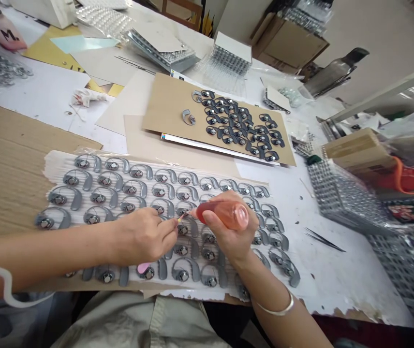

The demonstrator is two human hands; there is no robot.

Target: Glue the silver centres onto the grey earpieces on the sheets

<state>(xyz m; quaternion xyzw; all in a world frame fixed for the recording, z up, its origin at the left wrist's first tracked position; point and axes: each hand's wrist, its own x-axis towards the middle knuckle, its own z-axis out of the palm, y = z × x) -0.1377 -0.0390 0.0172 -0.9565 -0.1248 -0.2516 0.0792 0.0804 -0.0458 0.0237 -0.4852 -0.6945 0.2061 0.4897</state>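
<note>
Rows of grey ear-hook earphone shells [134, 188] lie on a ribbed, film-covered sheet [52, 166] before me. My right hand [236, 237] is wrapped round a translucent orange-red squeeze bottle [223, 215], tilted so its nozzle points left at a shell in the middle rows. From the other side my left hand [147, 234] pinches a thin tool with a yellowish tip [180, 218], close to the nozzle. A pink rounded piece [143, 267] shows below the left hand; whether it belongs to that tool I cannot tell.
Behind the sheet, a brown cardboard [170, 99] carries many dark ear-hook parts [232, 121]. Black tweezers [325, 239] lie at right, near stacked clear blister trays [341, 193]. More trays [163, 48], a grey bottle [333, 72] and cardboard boxes [287, 41] stand farther back.
</note>
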